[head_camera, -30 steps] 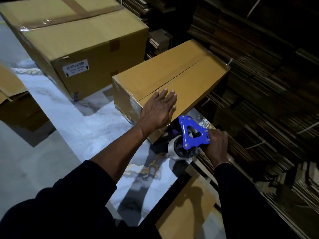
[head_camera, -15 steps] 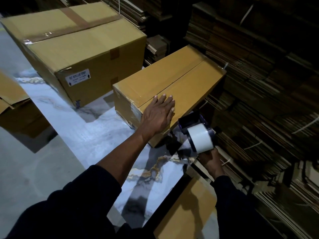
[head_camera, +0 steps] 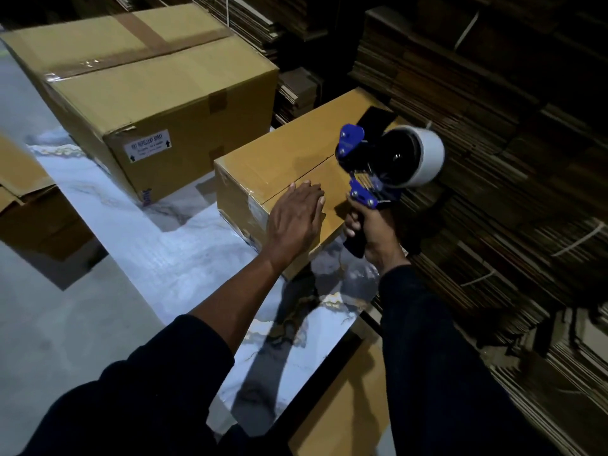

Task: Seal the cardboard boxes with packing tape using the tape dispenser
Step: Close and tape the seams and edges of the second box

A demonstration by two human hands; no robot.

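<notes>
A long, narrow cardboard box (head_camera: 289,153) lies on the marble-patterned table (head_camera: 184,258), its two top flaps meeting at a centre seam. My left hand (head_camera: 292,218) rests flat with straight fingers on the near end of its top. My right hand (head_camera: 368,228) grips the handle of a blue and black tape dispenser (head_camera: 371,166) carrying a white tape roll (head_camera: 424,156). The dispenser is held up in the air above the box's right side, just right of my left hand.
A larger taped cardboard box (head_camera: 148,80) with a white label stands behind on the left. Stacks of flat cardboard (head_camera: 493,126) fill the right and back. Another cardboard piece (head_camera: 342,419) lies below the table's near right edge, and an open box (head_camera: 23,192) sits at far left.
My right hand has lifted the tape dispenser from beside the box's near corner up above the box top. My left hand has stayed flat on the box.
</notes>
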